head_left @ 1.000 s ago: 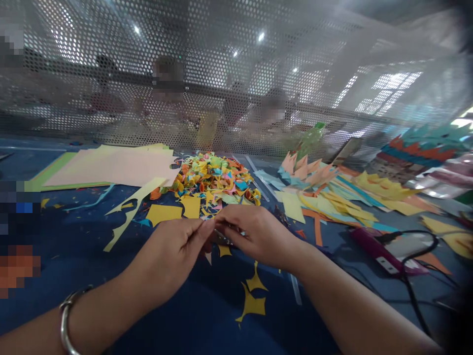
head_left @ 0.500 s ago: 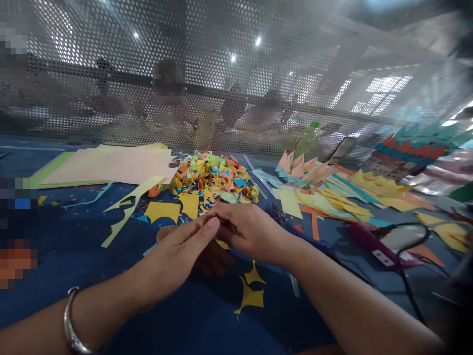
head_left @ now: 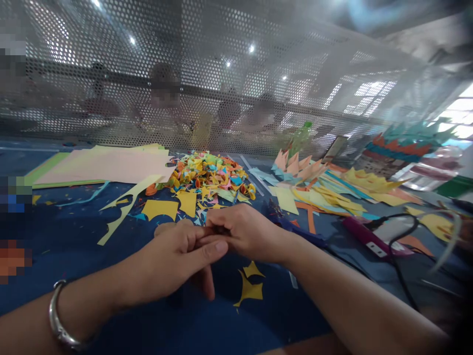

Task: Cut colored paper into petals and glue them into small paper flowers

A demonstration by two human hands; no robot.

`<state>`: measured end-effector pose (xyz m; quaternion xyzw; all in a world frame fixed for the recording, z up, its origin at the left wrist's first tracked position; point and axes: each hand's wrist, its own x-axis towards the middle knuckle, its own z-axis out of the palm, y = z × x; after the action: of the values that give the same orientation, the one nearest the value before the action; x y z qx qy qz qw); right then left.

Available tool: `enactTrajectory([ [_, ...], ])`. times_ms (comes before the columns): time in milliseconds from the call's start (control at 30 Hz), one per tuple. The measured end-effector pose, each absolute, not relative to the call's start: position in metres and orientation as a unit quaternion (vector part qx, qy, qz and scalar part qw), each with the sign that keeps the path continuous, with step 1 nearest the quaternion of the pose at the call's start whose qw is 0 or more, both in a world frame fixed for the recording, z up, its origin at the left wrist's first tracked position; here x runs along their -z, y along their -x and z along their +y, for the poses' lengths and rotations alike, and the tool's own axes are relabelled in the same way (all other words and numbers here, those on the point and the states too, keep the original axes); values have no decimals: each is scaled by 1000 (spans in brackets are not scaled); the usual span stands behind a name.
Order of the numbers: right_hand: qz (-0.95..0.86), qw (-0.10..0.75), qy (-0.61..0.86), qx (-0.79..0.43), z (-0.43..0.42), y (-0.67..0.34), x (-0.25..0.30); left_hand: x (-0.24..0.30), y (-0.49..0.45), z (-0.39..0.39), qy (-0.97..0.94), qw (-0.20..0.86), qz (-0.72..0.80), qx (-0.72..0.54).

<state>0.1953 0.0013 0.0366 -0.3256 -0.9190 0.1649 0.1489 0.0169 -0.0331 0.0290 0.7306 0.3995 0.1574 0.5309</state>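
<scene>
My left hand point(head_left: 185, 254) and my right hand point(head_left: 246, 231) meet above the blue table point(head_left: 166, 320), their fingers touching. The fingers of my right hand are curled inward against those of the left. My left thumb stretches toward the right hand, and one left finger points down. Whatever lies between them, if anything, is hidden. Just beyond the hands sit yellow paper scraps with curved cut edges point(head_left: 160, 209) and a heap of small colourful paper pieces point(head_left: 207, 175). Two yellow cut-out scraps point(head_left: 249, 291) lie on the near side.
Pale pink and green sheets point(head_left: 107, 165) are stacked at the back left. Paper strips point(head_left: 332, 199), a spiky paper crown point(head_left: 295, 167) and a purple power strip point(head_left: 373, 236) with cables lie to the right. A perforated metal panel point(head_left: 207, 98) stands behind.
My left hand has turned, with its fingers bending and one now pointing downward. My right hand stays curled against it. The view has shifted slightly.
</scene>
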Motion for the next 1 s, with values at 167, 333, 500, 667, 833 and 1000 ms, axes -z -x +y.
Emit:
enactTrajectory([
  [167,-919,160,308,-188,2,-196,-36,-30,-19,-35,-737,532,386,-154],
  [333,-911,201,298,-201,2,-196,-34,-39,-20,-40,-791,394,418,-211],
  [500,-897,233,299,-228,1,-195,-35,-39,-23,-42,-756,425,417,-272],
  [667,-899,223,317,-205,0,-193,-35,-36,-23,-38,-731,443,424,-301],
  [833,-911,155,326,-201,0,-189,-33,-42,-19,-39,-776,377,456,-219],
  [1000,-911,143,307,-234,-2,-190,-33,-43,-17,-41,-801,357,433,-207],
])
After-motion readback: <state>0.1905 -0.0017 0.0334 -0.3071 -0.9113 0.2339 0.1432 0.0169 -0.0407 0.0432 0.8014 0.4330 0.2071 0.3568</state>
